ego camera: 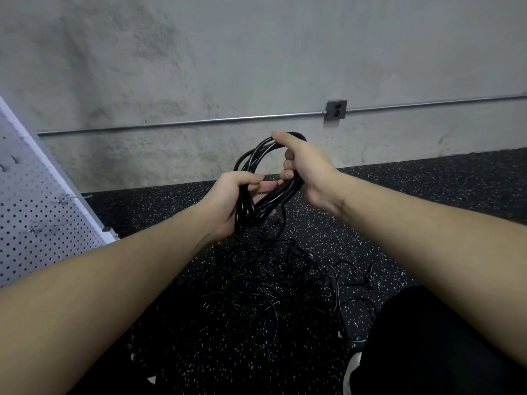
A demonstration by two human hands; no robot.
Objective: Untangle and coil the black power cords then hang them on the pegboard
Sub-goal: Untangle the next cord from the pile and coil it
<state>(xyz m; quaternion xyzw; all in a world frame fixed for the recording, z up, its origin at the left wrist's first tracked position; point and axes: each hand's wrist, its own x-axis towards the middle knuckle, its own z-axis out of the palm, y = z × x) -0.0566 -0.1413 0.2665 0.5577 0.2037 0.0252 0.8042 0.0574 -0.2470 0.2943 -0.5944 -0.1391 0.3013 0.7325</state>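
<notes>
The pegboard at the left holds a few bare hooks and 0 cords, so hanging looks not yet begun, and a tangled pile of cords, too knotted to count, lies on the floor below the hands. 1 coil is nearly formed in mid-air: the left hand grips its gathered lower loops, and the right hand is curled round its upper side.

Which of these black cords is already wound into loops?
The coiled cord, held up by the left hand and right hand. The tangled cords lie loose on the floor.
</notes>
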